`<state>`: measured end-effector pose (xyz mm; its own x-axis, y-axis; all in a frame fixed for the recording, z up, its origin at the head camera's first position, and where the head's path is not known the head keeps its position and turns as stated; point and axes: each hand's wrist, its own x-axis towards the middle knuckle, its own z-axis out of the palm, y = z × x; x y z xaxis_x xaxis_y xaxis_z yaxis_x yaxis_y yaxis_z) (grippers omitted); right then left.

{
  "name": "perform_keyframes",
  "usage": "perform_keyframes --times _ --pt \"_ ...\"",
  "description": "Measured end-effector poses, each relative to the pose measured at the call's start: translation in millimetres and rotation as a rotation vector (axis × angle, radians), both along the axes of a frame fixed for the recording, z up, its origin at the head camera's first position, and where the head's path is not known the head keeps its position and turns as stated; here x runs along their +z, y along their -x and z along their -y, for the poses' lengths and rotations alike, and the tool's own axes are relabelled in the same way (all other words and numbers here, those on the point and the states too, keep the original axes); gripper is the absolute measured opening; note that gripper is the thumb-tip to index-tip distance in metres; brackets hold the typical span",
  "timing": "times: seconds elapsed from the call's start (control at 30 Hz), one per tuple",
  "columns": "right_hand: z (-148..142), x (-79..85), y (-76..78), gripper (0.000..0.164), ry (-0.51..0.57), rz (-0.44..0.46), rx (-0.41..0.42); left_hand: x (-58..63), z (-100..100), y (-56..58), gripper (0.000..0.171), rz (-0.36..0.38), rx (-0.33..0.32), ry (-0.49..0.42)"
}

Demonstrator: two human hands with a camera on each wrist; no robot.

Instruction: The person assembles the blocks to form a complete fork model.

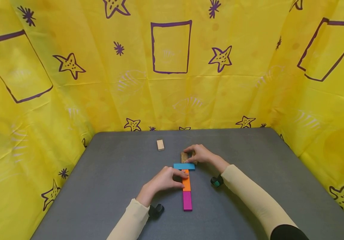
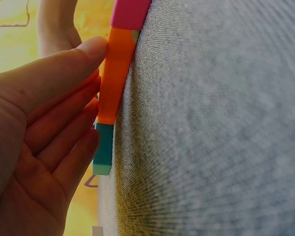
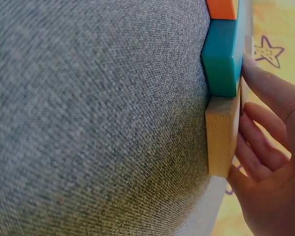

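Observation:
Bright blocks lie in a line on the grey table: a magenta block (image 1: 187, 201) nearest, then an orange block (image 1: 186, 185), with a blue block (image 1: 184, 166) crosswise at its far end. Beyond the blue one sits a brown wooden block (image 1: 184, 157); another wooden block (image 3: 222, 137) is to its right, mostly covered by the hand in the head view. My left hand (image 1: 163, 180) rests its thumb and fingertips on the orange block, fingers fairly straight. My right hand (image 1: 202, 154) pinches the brown wooden block, thumb at its near end beside the blue block, index finger at its far end.
A pale wooden block (image 1: 160, 145) lies apart, farther back and to the left. Yellow cloth (image 1: 172, 100) with purple drawings hangs behind the table and along both sides. Dark camera mounts sit on both wrists.

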<state>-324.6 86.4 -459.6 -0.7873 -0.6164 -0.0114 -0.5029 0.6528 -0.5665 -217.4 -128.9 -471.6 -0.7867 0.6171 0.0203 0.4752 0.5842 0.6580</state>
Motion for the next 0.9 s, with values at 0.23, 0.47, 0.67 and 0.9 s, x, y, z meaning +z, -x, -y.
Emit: perform_keyframes --times 0.23,0.47,0.67,0.9 --pt "-0.6 -0.1 1.2 0.05 -0.002 -0.006 0.007 0.6 -0.6 0.3 0.038 -0.009 -0.002 0.004" --pt "-3.2 -1.7 3.2 0.049 -0.001 -0.014 0.015 0.2 -2.0 0.4 0.037 -0.024 -0.009 0.001" --pt "-10.2 0.8 -0.4 0.049 0.056 -0.015 -0.027 1.0 -4.2 0.7 0.038 0.004 0.003 -0.002" --pt "-16.9 6.5 -14.0 0.058 0.148 -0.059 -0.074 0.7 -2.8 0.5 0.037 0.016 0.013 0.0"
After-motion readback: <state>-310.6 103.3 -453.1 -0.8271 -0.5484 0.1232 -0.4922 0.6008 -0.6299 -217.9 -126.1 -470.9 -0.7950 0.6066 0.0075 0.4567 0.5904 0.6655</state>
